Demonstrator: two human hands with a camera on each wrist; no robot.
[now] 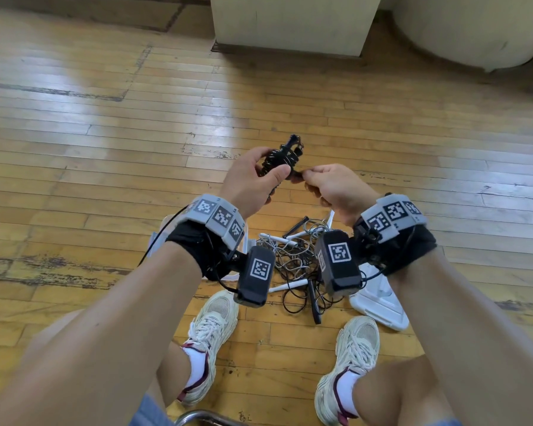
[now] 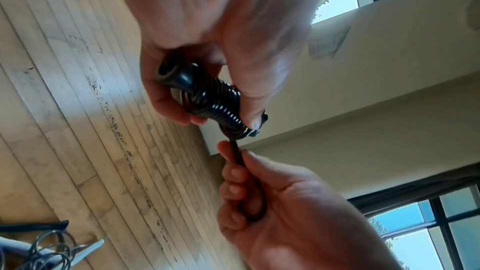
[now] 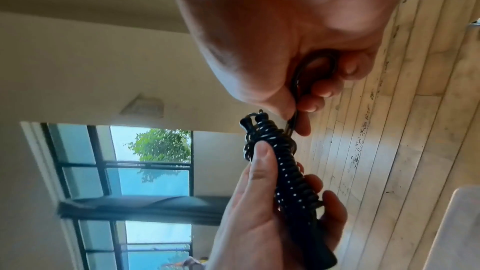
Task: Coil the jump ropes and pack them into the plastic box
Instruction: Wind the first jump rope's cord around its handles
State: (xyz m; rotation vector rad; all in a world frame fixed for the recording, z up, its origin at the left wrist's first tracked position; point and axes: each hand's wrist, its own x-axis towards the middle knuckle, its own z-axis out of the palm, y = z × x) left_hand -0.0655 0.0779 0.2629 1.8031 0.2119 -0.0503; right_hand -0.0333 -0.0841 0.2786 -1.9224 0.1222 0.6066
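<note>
The left hand (image 1: 253, 179) grips a black jump rope (image 1: 282, 158) whose cord is wound tightly round its handles, thumb pressed along the coils. Just to its right, the right hand (image 1: 333, 189) pinches the last loop of cord (image 2: 237, 155) between thumb and curled fingers. Near the person's feet lies a tangle of ropes (image 1: 296, 259) on the wooden floor (image 1: 105, 149), with a white plastic lid (image 1: 382, 302) at its right and the plastic box (image 1: 154, 241) mostly hidden behind the left wrist

Daylight is thrown in from the windows (image 3: 153, 163), glare is spread across the floor (image 1: 105, 118); wrist views are softly blurred, edges bent
</note>
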